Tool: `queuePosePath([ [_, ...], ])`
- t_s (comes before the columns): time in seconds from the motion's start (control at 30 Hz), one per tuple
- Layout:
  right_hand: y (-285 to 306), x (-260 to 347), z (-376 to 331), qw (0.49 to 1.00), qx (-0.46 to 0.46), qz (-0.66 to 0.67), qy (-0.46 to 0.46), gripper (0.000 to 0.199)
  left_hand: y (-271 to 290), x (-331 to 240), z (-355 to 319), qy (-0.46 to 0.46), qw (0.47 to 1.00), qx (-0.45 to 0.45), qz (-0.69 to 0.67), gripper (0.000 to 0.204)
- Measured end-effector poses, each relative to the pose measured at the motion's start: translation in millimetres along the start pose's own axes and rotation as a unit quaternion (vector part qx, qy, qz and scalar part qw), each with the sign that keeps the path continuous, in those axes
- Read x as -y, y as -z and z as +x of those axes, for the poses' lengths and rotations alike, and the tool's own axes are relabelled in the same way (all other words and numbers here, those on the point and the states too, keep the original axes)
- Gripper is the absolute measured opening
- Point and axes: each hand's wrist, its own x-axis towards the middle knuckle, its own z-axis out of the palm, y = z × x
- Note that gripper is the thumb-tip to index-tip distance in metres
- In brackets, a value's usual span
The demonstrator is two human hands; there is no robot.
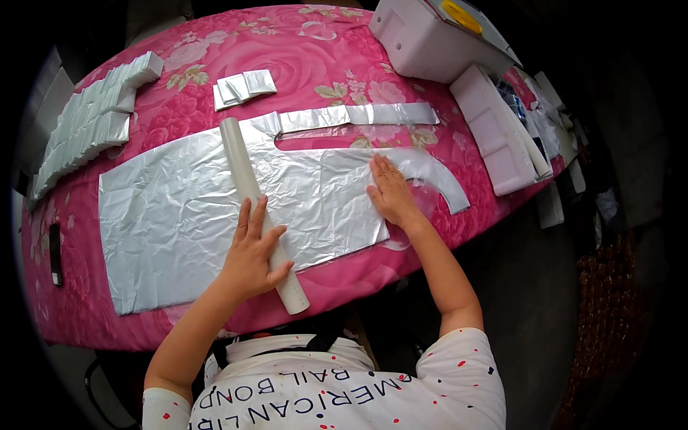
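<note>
A silvery, crinkled thin plastic sheet (172, 215) lies flat across the table. It has a cut-out on its right side, with one long straight strip above and a shorter curved strip below. Across its middle rests a pale grey-white tube (240, 154), slanting toward the table's front edge. My left hand (252, 256) lies over the lower half of the tube, fingers spread rather than wrapped round it. On the right part of the sheet my right hand (391, 190) rests flat by the base of the curved strip, thumb held apart and nothing in it.
Folded silvery packets (244, 88) lie beyond the sheet, and long rows of similar packets (93, 118) fill the far left. White foam boxes (437, 43) stand at the far right. A small black object (55, 254) sits near the left edge of the pink flowered tablecloth (272, 54).
</note>
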Motion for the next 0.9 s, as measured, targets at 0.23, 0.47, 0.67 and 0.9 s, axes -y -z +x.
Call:
queuePosePath([
  [0.23,29.7,-96.6,-24.9,0.977,-0.059,-0.085,-0.184,0.047,-2.0,-9.1,1.0,-0.022,0.999,0.033,-0.031,0.049],
  [0.47,50.9,-69.6,-15.3,0.960,-0.110,-0.155,-0.207,0.015,-0.5,-9.2,0.4,-0.022,0.999,0.037,-0.023,0.050],
  [0.67,65.3,-22.0,-12.2,0.966,-0.209,-0.029,-0.149,0.015,-2.7,-7.8,0.1,-0.029,0.999,0.030,-0.025,0.050],
  [0.9,51.9,129.8,-12.1,0.876,-0.009,0.456,-0.158,0.018,-4.9,-14.0,-1.7,-0.040,0.999,-0.022,-0.007,0.063],
])
